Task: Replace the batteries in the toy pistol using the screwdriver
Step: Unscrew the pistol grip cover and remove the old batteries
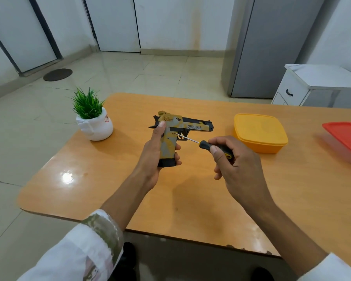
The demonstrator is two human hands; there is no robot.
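At the left edge of the counter (190,199) we find a small potted plant (93,122) in a white pot, well apart from the work and, in our judgement, no obstacle. Right of it, at the centre of the frame, the left hand (154,157) is wrapped round the grip of the toy pistol (193,126), thumb up along the back and fingers curled round the front. It holds the pistol upright above the counter with the barrel pointing to the right of the frame. We take the pistol for a light, stiff plastic shell. Its painted surface looks smooth and could turn in the palm under a twisting push, so the grip, where it is held now, seems to us the right place. The screwdriver (200,142) comes in from the right, its thin metal tip at a small screw on the side of the grip, just behind the trigger; whether it sits in the screw head we cannot tell. The right hand (237,171) is closed round the black and yellow handle. With so slim a shaft and so tiny a screw, we expect a slip could scratch the paint. Further right on the counter sit a yellow lidded box (259,132) and, at the frame's right edge, a red-lidded clear box (346,138), both clear of the hands.
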